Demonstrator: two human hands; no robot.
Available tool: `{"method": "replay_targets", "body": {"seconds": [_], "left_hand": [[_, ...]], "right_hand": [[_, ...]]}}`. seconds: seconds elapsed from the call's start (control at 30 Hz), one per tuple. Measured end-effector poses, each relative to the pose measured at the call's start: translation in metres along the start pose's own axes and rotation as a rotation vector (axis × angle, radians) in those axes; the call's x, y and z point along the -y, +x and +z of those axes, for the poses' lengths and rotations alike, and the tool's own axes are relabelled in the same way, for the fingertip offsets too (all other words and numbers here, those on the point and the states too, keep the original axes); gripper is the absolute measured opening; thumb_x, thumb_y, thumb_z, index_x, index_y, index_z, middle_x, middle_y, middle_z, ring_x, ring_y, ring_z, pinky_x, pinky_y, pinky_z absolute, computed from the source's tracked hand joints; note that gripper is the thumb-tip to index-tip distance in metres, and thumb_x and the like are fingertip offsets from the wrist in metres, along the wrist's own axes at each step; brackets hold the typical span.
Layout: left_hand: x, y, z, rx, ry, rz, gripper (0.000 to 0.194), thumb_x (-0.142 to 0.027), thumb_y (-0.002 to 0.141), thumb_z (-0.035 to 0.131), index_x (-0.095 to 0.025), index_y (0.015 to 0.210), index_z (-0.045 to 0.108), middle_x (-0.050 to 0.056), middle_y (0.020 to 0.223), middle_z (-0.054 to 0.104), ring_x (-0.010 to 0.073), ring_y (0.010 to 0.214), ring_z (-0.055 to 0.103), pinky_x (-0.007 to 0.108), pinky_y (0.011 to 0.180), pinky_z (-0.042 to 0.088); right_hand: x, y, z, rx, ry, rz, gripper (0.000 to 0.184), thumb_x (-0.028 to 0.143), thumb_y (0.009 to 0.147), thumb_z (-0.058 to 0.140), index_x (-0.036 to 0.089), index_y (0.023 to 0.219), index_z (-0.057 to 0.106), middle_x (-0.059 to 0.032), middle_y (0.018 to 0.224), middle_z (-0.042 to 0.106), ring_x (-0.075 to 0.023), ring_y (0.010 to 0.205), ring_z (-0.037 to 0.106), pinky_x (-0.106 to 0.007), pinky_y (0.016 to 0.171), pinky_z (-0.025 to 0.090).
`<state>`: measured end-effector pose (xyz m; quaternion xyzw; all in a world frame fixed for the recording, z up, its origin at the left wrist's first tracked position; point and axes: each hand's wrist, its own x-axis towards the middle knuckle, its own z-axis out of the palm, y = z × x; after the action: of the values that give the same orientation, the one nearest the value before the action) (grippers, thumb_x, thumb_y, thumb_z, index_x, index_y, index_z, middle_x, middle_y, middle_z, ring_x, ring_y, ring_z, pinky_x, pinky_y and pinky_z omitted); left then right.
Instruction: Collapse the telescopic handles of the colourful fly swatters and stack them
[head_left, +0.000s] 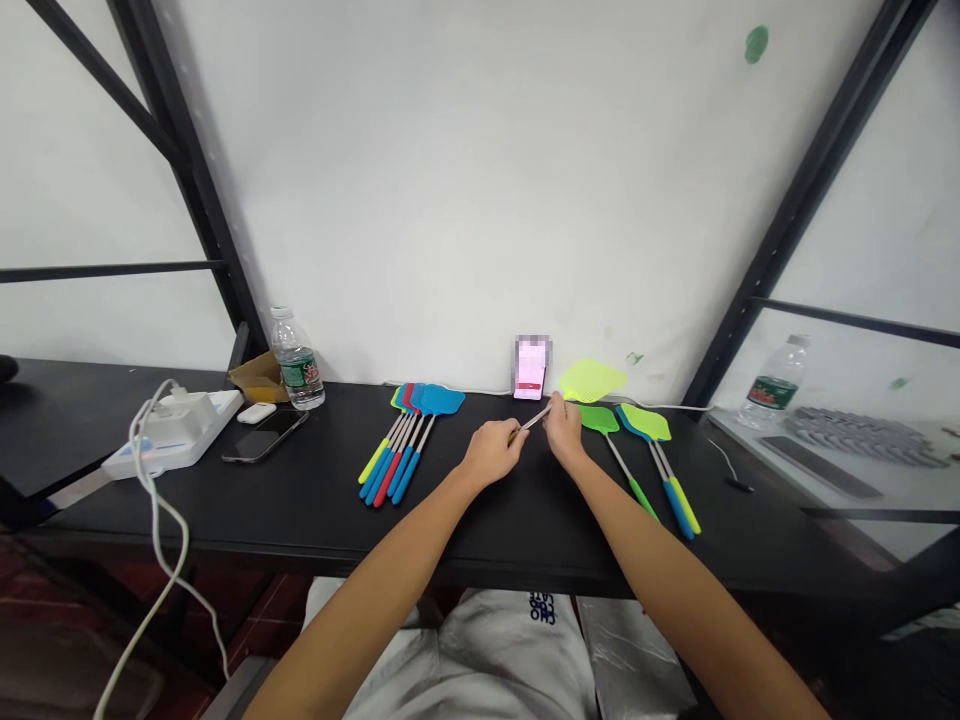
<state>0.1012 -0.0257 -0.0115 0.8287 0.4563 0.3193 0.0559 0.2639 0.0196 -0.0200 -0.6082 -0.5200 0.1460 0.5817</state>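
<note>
Both my hands hold one yellow fly swatter (592,380) above the middle of the black table. My left hand (492,450) is closed around its handle end, most of which the fingers hide. Near the swatter's head, my right hand (562,425) pinches the metal shaft. A green fly swatter (600,420) lies just right of my right hand, partly behind that forearm. Beyond it a yellow-and-blue pair of fly swatters (658,450) rests on the table. To the left, several fly swatters (405,440) with blue, red and yellow handles lie side by side in a fan.
A lit phone (531,368) stands against the wall behind my hands. At the left are a water bottle (298,360), a cardboard box (259,378), a dark phone (266,436), a white case (256,412) and a power strip (180,440) with cables. Another bottle (775,385) stands far right.
</note>
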Motion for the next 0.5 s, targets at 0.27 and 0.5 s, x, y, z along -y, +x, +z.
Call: {"method": "replay_targets", "body": {"seconds": [0.27, 0.5], "left_hand": [[0.002, 0.000, 0.001, 0.031, 0.029, -0.016, 0.034, -0.042, 0.096, 0.041, -0.021, 0.086, 0.065, 0.004, 0.078, 0.067, 0.0171, 0.074, 0.060, 0.026, 0.063, 0.035], [0.003, -0.001, 0.004, 0.020, 0.032, -0.006, 0.034, -0.040, 0.096, 0.040, -0.020, 0.082, 0.063, 0.004, 0.075, 0.065, 0.0167, 0.070, 0.059, 0.026, 0.062, 0.033]], "right_hand": [[-0.005, 0.007, -0.007, -0.036, -0.015, 0.011, 0.051, 0.051, 0.093, 0.026, 0.023, 0.060, 0.053, -0.0070, 0.054, 0.056, -0.0235, 0.062, 0.057, -0.032, 0.062, 0.044], [-0.003, -0.005, 0.001, 0.000, -0.024, -0.070, 0.049, 0.050, 0.092, 0.030, 0.025, 0.054, 0.049, -0.0066, 0.049, 0.055, -0.0238, 0.060, 0.056, -0.032, 0.059, 0.041]]}}
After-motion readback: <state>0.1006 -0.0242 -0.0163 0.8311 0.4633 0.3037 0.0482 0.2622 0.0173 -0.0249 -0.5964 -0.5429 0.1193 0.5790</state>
